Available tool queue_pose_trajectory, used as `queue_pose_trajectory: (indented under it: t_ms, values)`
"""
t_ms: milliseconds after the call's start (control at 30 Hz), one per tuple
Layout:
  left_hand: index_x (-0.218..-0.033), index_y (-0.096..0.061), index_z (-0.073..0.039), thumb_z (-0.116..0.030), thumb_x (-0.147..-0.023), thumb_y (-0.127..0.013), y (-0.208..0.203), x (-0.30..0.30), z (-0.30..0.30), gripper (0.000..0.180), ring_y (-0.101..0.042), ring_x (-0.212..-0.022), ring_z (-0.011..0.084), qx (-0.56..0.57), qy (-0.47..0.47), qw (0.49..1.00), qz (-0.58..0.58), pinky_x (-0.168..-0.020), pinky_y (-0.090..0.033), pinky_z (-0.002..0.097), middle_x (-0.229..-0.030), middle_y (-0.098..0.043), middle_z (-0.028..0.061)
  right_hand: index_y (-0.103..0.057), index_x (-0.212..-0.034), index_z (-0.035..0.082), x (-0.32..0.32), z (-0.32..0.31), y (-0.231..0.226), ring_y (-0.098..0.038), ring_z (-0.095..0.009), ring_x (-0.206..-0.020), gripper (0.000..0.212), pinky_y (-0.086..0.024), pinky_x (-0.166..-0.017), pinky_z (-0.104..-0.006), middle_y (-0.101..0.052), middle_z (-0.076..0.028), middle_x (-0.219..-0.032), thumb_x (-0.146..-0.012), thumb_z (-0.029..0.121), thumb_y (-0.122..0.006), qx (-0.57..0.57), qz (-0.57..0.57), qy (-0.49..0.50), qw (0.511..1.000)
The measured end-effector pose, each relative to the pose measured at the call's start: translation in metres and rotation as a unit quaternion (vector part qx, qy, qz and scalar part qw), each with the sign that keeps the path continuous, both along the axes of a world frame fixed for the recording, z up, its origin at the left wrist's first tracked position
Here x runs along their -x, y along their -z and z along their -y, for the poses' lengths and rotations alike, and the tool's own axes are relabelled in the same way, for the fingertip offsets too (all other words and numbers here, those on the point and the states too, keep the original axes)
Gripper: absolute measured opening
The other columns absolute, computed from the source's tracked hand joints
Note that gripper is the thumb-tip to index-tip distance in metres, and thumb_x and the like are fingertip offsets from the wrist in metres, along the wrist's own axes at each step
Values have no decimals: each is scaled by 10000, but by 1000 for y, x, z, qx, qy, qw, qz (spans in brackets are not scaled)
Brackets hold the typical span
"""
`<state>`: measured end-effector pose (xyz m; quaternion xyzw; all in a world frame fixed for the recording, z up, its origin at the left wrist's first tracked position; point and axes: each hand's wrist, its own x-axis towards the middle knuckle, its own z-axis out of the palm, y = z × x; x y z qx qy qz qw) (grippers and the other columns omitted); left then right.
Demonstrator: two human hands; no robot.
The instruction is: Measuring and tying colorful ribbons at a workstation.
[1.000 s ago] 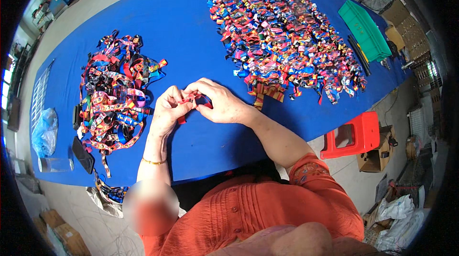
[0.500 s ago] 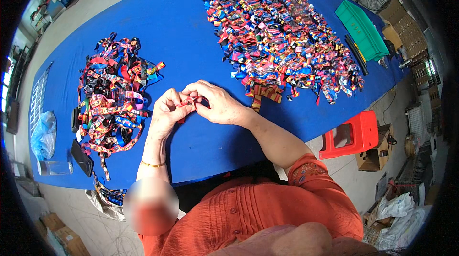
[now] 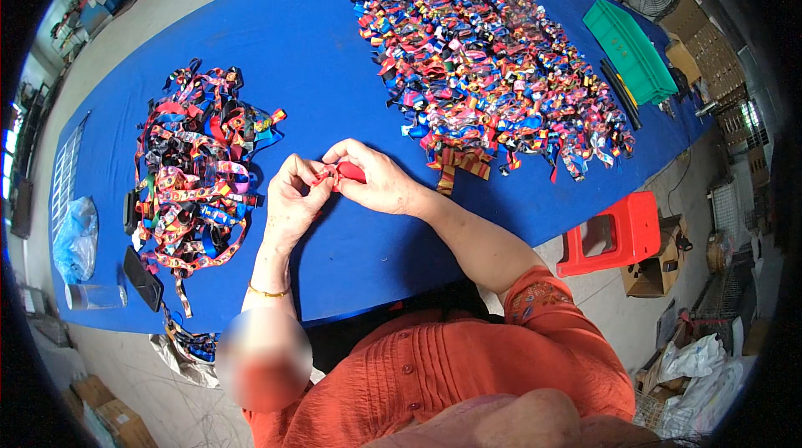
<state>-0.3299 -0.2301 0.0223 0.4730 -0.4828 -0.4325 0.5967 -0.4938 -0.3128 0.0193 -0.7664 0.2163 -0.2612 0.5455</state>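
Over the middle of the blue-covered table (image 3: pixel 276 22), a short red ribbon strap (image 3: pixel 349 170) is pinched between my two hands. My left hand (image 3: pixel 294 197) holds its left end between thumb and fingers. My right hand (image 3: pixel 380 185) grips the other side, thumb and forefinger closed on it. Part of the strap is hidden by my fingers. Left of my hands lies a tangled heap of printed ribbon straps (image 3: pixel 196 189). On the right spreads a wide, dense layer of small bundled straps (image 3: pixel 493 63), with a brown and yellow striped strap (image 3: pixel 459 165) at its near edge.
A blue plastic bag (image 3: pixel 77 239), a clear jar (image 3: pixel 96 296) and a black phone-like slab (image 3: pixel 142 279) lie at the left edge. A green crate (image 3: pixel 628 51) stands on the far right. Beyond the near right edge are a red stool (image 3: pixel 610 235) and a cardboard box (image 3: pixel 656 272).
The strap has turned or folded between my fingers, so a plain red loop now shows by my right hand. Both hands stay in nearly the same place.
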Motion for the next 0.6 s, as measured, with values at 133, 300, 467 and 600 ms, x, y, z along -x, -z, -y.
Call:
queue_pose_trajectory:
  t_ms: [133,300,467,600]
  values:
    - [-777,-446,-51,43,-842,-661,5,0,-1,244,-587,-839,110,21,-43,996,69,-762,-487,259,-914,-638,91,-449,-1197,-11,-2,0,4,-567,-129,-1053,323,-468,-924,-294,-586,-95,-1103,-906,14,-588,-72,44,-32,996]
    - [-794,-444,-61,39,-852,-657,3,1,-1,242,-567,-846,106,15,-50,994,94,-762,-484,249,-930,-616,85,-441,-1209,-13,-2,0,5,-565,-124,-1042,341,-469,-918,-288,-582,-89,-1095,-903,11,-591,-105,72,-35,991]
    - [-795,-445,-54,49,-843,-662,-3,-4,-1,245,-574,-855,113,-13,17,999,30,-767,-485,254,-946,-621,92,-438,-1218,-12,-1,-2,-2,-568,-120,-1027,368,-476,-900,-282,-584,-90,-1089,-893,14,-610,-135,45,-14,990]
    - [-782,-444,-51,64,-818,-669,-1,-6,-1,256,-573,-866,113,-11,33,999,14,-759,-482,255,-956,-622,96,-440,-1211,-10,-2,-1,3,-572,-120,-1022,367,-477,-900,-282,-588,-90,-1089,-892,21,-620,-122,44,-14,992]
